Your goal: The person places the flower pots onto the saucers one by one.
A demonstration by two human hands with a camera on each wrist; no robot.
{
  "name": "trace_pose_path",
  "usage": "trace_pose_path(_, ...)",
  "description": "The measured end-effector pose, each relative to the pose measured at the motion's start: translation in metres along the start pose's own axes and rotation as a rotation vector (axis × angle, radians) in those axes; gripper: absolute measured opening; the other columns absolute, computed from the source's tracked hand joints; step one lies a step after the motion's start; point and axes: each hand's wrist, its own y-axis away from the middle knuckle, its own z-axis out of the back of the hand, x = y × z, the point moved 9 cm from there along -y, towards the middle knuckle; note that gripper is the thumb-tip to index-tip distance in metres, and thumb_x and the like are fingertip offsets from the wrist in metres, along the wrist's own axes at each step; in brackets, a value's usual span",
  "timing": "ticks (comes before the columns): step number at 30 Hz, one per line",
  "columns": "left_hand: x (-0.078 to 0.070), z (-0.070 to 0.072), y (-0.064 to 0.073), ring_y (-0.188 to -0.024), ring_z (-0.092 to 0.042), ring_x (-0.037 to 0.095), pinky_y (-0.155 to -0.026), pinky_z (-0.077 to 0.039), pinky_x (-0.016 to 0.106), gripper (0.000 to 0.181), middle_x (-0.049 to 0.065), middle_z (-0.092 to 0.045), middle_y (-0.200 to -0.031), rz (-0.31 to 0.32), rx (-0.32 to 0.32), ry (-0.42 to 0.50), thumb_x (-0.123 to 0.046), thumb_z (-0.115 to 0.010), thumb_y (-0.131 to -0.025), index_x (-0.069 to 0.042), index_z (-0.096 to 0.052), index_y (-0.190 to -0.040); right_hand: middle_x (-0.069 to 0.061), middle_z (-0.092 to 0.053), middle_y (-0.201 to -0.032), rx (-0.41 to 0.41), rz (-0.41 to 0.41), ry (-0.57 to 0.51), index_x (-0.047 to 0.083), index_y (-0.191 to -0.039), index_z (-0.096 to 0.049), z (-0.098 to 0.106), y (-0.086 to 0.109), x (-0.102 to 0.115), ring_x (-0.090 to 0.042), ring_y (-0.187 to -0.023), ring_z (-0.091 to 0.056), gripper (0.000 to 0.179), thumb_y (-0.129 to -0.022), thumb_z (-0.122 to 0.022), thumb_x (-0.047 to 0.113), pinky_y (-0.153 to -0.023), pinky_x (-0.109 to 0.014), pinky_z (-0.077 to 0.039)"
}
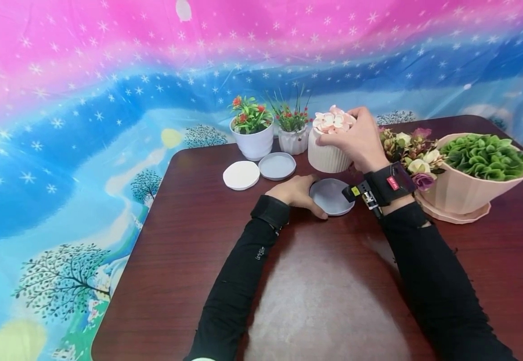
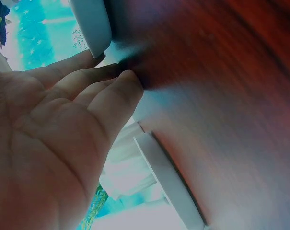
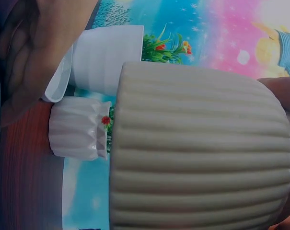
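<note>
My right hand (image 1: 360, 135) grips a cream ribbed flowerpot (image 3: 197, 148) with pink blossoms (image 1: 333, 121), thumb and fingers at its upper part. The pot hangs upright above the table, just behind a grey saucer (image 1: 331, 197). My left hand (image 1: 295, 191) is at the saucer's left side, thumb by its near edge and fingers towards its far edge. In the left wrist view, the fairly straight fingers (image 2: 101, 79) reach out low over the table, one tip touching the saucer's rim (image 2: 94, 28).
A white saucer (image 1: 241, 175) and another grey saucer (image 1: 277, 166) lie to the left. Behind them stand a white pot (image 1: 253, 140) with orange flowers and a smaller white pot (image 1: 293, 140). At right are mixed flowers (image 1: 412, 153) and a large pink pot (image 1: 464, 188).
</note>
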Motion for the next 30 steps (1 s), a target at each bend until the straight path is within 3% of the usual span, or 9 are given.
trace_pose_path(7,-0.003,0.001,0.003,-0.129,-0.058,0.018,-0.107,-0.047,0.030,0.100,0.005,-0.062,-0.144,0.011,0.005,0.009,-0.048,-0.095,-0.075,-0.009,-0.051,-0.156,-0.017,-0.053,-0.131,0.025,0.009,0.082,-0.002,-0.142,-0.048,-0.001,0.000,0.001,-0.030,-0.115,-0.052,0.084,-0.076,-0.090,0.028,-0.092,-0.043,-0.049)
trace_pose_path(17,0.026,-0.012,-0.031,-0.124,-0.058,0.008,-0.106,-0.046,0.027,0.104,-0.007,-0.065,-0.139,0.039,0.017,0.006,-0.056,-0.098,-0.065,-0.019,-0.056,-0.153,-0.022,-0.051,-0.137,0.098,-0.003,0.113,-0.005,-0.142,-0.047,-0.007,0.004,0.004,-0.035,-0.118,-0.051,0.084,-0.076,-0.089,0.025,-0.097,-0.051,-0.051)
trace_pose_path(25,0.028,-0.013,-0.034,-0.127,-0.057,0.006,-0.107,-0.044,0.024,0.108,-0.008,-0.063,-0.142,0.003,0.009,0.030,-0.056,-0.099,-0.063,-0.023,-0.054,-0.155,-0.022,-0.055,-0.130,0.141,-0.002,0.152,-0.006,-0.134,-0.054,-0.009,0.005,0.006,-0.035,-0.112,-0.054,0.075,-0.075,-0.089,0.025,-0.089,-0.047,-0.052)
trace_pose_path(30,0.017,-0.008,-0.021,-0.131,-0.057,0.012,-0.109,-0.045,0.028,0.105,-0.003,-0.062,-0.146,0.011,0.012,0.040,-0.051,-0.098,-0.067,-0.019,-0.052,-0.156,-0.023,-0.058,-0.128,0.188,0.001,0.168,-0.007,-0.133,-0.057,-0.011,0.005,0.007,-0.036,-0.109,-0.058,0.073,-0.075,-0.090,0.022,-0.089,-0.050,-0.055)
